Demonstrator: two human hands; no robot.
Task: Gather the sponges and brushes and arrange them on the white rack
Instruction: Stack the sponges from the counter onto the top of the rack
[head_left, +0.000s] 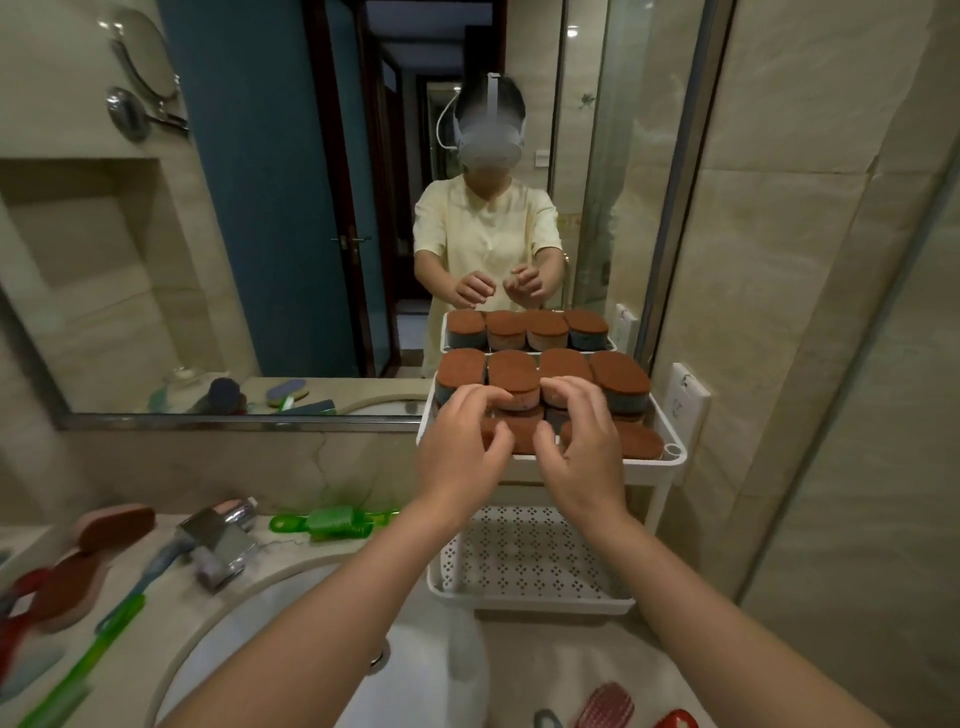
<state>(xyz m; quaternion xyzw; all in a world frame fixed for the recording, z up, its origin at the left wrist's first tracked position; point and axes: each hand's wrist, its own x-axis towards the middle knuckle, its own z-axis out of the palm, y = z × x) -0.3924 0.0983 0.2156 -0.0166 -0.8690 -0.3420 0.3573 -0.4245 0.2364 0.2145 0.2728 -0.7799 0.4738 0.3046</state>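
The white rack (675, 457) stands on the counter at the right, against the mirror. Its top tier is packed with several brown-topped sponges (621, 382), some stacked. My left hand (460, 452) and my right hand (584, 452) hover side by side over the front of that tier with fingers loosely curled, fingertips at the middle sponges; the mirror shows nothing held in either. The rack's perforated lower tier (519, 561) holds nothing. A green brush (332, 522) lies behind the tap. Two more sponges (111, 525) lie on the counter at the left.
A chrome tap (218, 545) and a round basin (311, 654) sit below my forearms. Long green and blue brushes (124, 603) and red handles (15, 603) lie at the left. A pink brush (605, 706) lies at the bottom edge. A wall socket (685, 400) is beside the rack.
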